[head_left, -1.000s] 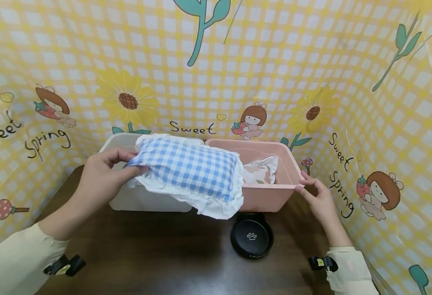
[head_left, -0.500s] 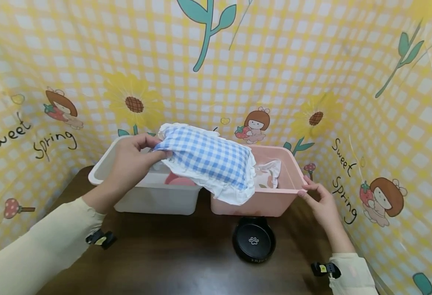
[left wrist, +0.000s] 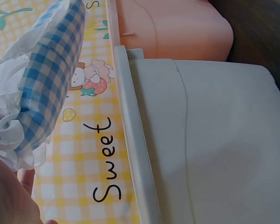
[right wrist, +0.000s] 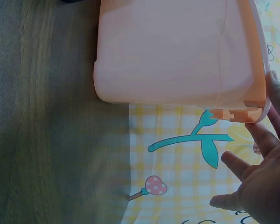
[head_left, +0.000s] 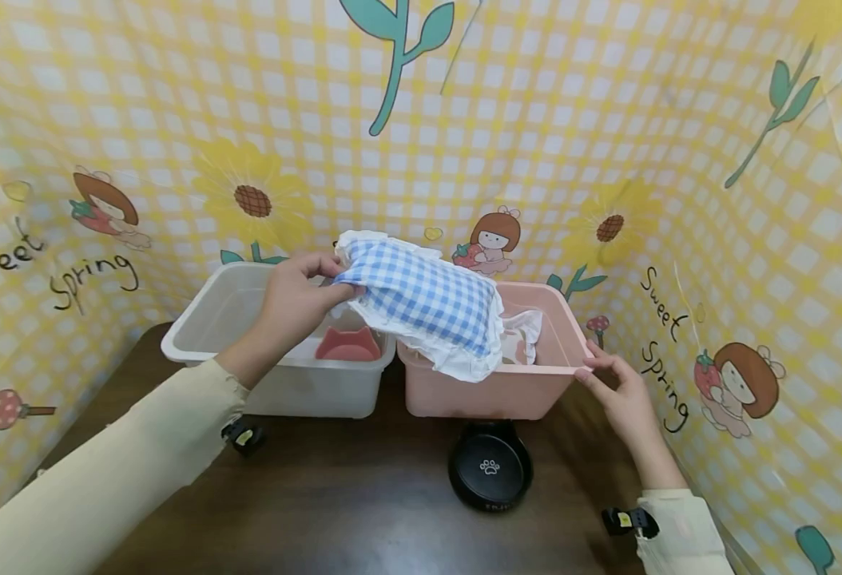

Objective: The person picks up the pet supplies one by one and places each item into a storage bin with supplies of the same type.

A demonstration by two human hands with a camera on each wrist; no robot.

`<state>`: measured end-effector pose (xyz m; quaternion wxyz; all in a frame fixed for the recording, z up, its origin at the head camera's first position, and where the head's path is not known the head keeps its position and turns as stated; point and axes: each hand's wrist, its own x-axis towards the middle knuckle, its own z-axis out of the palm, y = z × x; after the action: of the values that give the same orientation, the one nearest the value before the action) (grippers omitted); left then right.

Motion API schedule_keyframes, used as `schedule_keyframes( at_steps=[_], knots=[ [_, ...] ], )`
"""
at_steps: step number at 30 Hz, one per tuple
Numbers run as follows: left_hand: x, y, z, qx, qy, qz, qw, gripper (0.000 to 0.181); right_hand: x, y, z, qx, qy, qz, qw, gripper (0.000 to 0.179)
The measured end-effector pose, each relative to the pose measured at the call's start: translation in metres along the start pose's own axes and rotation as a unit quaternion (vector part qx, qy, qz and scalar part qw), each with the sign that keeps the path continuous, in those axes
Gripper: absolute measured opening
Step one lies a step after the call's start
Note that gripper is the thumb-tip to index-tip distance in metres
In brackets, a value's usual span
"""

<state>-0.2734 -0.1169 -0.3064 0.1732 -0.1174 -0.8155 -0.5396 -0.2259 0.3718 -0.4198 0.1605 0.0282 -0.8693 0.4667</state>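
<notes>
My left hand pinches one end of a small blue-and-white checked pillow with a white ruffled edge. The pillow hangs tilted above the gap between two bins, its far end over the pink bin. In the left wrist view, the checked pillow is beside the white bin's rim, apart from it. My right hand grips the pink bin's front right corner by the rim, thumb and fingers on either side. A white cloth item with a floral print lies inside the pink bin, partly hidden by the pillow.
The white bin stands left of the pink one and holds a pink cat-eared dish. In front of the pink bin, a black bowl with a paw print sits on the dark wooden table. Yellow checked cloth walls the back and sides.
My left hand has carried the pillow to the right and slightly up, from over the white bin toward the pink one. The pink dish has come into view. My right hand keeps its grip.
</notes>
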Motion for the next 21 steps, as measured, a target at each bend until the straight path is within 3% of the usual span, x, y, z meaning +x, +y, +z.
schedule_keyframes(
  at_steps=[7, 11, 15, 21],
  knots=[
    [0.013, 0.002, 0.021, -0.022, 0.005, 0.029, 0.9993, 0.016, 0.002, 0.003, -0.001, -0.007, -0.001, 0.001, 1.0000, 0.041],
    [0.019, 0.004, 0.033, 0.000, 0.022, 0.017, 0.9996, 0.019, 0.002, 0.004, 0.000, -0.004, -0.003, 0.001, 1.0000, 0.041],
    [0.025, 0.007, 0.047, 0.009, 0.019, 0.009, 0.9997, 0.021, 0.004, 0.004, 0.001, 0.014, -0.003, -0.012, 0.9998, 0.039],
    [0.033, 0.009, 0.072, 0.034, 0.006, 0.026, 0.9991, 0.024, 0.004, 0.005, 0.000, 0.013, 0.006, -0.015, 0.9998, 0.040]
  ],
)
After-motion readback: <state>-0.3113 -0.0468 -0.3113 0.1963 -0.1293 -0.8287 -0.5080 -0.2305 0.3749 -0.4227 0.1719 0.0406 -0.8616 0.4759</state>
